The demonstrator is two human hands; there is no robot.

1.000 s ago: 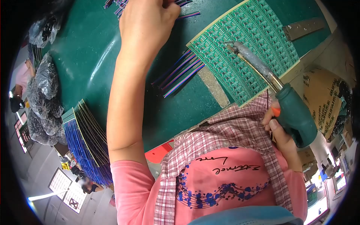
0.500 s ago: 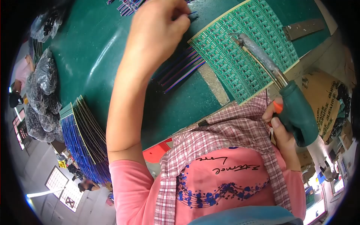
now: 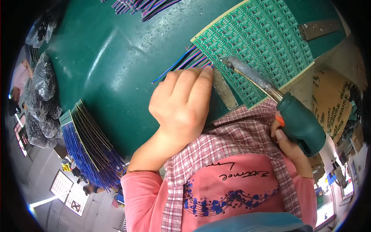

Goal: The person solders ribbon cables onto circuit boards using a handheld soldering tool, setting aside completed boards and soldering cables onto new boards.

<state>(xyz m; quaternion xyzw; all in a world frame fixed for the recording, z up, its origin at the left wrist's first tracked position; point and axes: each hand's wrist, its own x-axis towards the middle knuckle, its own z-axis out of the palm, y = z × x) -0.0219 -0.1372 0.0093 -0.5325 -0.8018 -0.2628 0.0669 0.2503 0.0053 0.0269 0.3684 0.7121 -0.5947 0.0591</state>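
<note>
My right hand (image 3: 288, 141) grips the dark green handle of a soldering gun (image 3: 303, 121) with an orange trigger. Its metal tip reaches over the left part of a large green circuit board panel (image 3: 262, 46), and I cannot tell whether it touches. Beside the panel's left edge, my left hand (image 3: 183, 100) is closed with the knuckles up. Its fingertips are partly hidden, so what they hold does not show. Several thin coloured wires (image 3: 174, 65) run from that edge and pass partly beneath the hand.
More loose wires (image 3: 154, 7) lie at the table's far edge. A wired board bundle (image 3: 91, 147) hangs at left near plastic bags (image 3: 44, 100). Metal bars (image 3: 224, 89) sit by the panel on the green table (image 3: 104, 58). A cardboard box (image 3: 330, 104) stands at right.
My left hand has come back from the far wires, down to the panel's left edge. The soldering gun's tip has shifted slightly left and downward.
</note>
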